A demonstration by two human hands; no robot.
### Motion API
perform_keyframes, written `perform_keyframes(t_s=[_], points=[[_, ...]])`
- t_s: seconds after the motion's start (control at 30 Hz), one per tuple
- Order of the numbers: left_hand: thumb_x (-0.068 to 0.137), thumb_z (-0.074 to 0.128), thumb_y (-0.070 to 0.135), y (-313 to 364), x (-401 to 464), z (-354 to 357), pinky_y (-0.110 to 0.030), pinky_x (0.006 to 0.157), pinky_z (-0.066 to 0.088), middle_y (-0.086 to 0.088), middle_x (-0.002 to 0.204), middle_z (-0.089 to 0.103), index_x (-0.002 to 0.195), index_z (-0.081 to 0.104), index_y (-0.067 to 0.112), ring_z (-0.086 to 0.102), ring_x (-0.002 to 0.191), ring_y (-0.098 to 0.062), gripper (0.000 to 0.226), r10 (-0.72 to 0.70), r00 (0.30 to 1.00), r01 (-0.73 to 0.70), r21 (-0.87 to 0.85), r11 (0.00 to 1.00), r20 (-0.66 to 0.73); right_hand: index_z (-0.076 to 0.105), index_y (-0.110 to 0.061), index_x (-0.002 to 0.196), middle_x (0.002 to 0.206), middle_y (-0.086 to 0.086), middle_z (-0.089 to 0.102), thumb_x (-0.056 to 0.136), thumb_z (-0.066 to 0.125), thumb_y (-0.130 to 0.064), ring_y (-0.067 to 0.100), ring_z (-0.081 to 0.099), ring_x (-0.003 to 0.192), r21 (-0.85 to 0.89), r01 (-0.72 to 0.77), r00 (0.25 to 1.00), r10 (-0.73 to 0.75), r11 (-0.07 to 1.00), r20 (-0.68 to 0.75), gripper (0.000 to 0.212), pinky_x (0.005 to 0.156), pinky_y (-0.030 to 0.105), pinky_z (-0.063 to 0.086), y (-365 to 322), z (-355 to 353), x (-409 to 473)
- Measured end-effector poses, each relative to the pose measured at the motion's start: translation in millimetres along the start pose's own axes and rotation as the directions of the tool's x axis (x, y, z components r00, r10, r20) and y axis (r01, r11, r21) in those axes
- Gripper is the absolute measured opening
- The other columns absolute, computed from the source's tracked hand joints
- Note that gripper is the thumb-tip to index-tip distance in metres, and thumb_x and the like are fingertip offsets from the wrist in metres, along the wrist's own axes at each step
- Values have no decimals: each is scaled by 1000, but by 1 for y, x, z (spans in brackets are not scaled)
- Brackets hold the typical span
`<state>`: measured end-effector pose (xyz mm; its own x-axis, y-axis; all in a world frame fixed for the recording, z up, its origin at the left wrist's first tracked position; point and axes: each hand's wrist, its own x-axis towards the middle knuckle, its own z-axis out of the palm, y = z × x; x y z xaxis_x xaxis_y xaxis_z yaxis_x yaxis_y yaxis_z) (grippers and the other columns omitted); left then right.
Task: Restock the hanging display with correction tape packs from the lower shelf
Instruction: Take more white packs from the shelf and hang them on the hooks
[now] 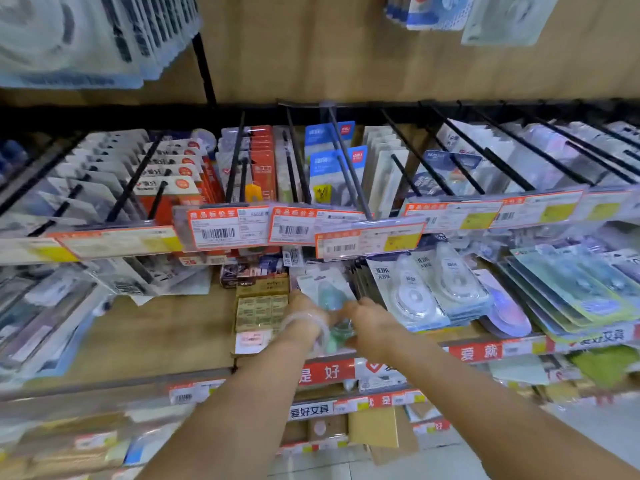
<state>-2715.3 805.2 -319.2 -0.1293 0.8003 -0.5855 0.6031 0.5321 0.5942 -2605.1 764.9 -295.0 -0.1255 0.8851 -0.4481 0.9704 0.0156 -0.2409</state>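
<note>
Both hands [346,322] around green-tinted pack [334,306]

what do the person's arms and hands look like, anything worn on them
Both forearms are bare, with no sleeves in view and no gloves. The left hand has a thin, pale, translucent bangle round the wrist. The right hand shows no ring, watch or band that can be made out; the picture is blurred there.

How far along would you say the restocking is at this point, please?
Early. Both hands, left hand and right hand, are down on the lower shelf gathering green correction tape packs. Nothing has been lifted yet; the bare hook above the packs still waits for stock.
</note>
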Motion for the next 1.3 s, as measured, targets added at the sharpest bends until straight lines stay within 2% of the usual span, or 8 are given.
perform_keyframes(t_s=[0.1, 0.17, 0.27, 0.37, 0.63, 0.9, 1.17, 1.3], points=[[66, 84, 27, 6, 7, 1, -29, 55, 51, -15, 94, 64, 123, 44, 4, 48, 52, -13, 74, -43, 997, 50, -109, 993, 66, 41, -14, 136, 130, 12, 41, 88, 60, -11, 31, 49, 119, 29, -11, 1000, 11, 1000, 7, 52, 100, 33, 42, 2, -1, 2], [73, 79, 33, 9, 5, -7, -26, 46, 47, -11, 69, 57, 94, 54, 1, 50, 50, -16, 45, -96, 992, 98, -20, 995, 79, 39, -11, 136, 133, 13, 40, 89, 58, -13, 32, 48, 120, 42, -1, 1000, 1, 999, 7, 50, 101, 32, 40, 1, -1, 1], [83, 68, 37, 4, 11, -20, -34, 76, 55, -13, 84, 61, 93, 56, 1, 59, 75, -24, 39, -125, 979, 125, 10, 992, 160, 37, -7, 136, 135, 16, 38, 91, 56, -14, 34, 47, 120, 46, 1, 1000, -2, 999, 8, 49, 100, 32, 39, -2, 0, 2], [81, 72, 32, -10, 15, -39, -32, 83, 49, -14, 113, 60, 123, 53, -3, 57, 93, -25, 58, -131, 977, 146, -78, 986, 171, 32, -7, 138, 131, 19, 41, 92, 54, -15, 35, 50, 116, 63, -11, 1000, 11, 998, -5, 52, 96, 32, 41, -6, 3, 6], [33, 86, 41, -77, 50, -50, -41, 94, 49, -10, 106, 68, 114, 59, 4, 65, 97, -28, 93, -136, 982, 157, -175, 972, 129, 32, -3, 130, 126, 23, 48, 93, 53, -31, 36, 56, 111, 140, -107, 991, 117, 984, -64, 51, 86, 35, 45, -21, 13, 25], [73, 79, 29, -76, 9, -72, -31, 94, 45, -14, 129, 57, 134, 43, 1, 56, 112, -28, 76, -182, 980, 194, -158, 968, 84, 22, -5, 136, 132, 23, 47, 97, 44, -36, 36, 50, 119, 231, -207, 978, 206, 951, 28, 55, 92, 36, 42, -33, 25, 42], [80, 73, 27, -81, 8, -76, -27, 92, 42, -13, 135, 52, 138, 37, 0, 54, 119, -26, 73, -173, 985, 174, -114, 978, 19, 27, -5, 129, 128, 20, 39, 89, 55, -23, 36, 56, 109, 434, -285, 947, 321, 855, -11, 53, 92, 41, 50, -38, 30, 48], [81, 73, 27, -85, 12, -75, -28, 95, 42, -13, 133, 52, 135, 41, 0, 54, 118, -26, 69, -169, 985, 170, -95, 981, 17, 21, -2, 134, 109, 13, 58, 81, 67, -27, 29, 60, 97, 443, -291, 945, 327, 848, -6, 75, 73, 34, 49, -33, 24, 52]])
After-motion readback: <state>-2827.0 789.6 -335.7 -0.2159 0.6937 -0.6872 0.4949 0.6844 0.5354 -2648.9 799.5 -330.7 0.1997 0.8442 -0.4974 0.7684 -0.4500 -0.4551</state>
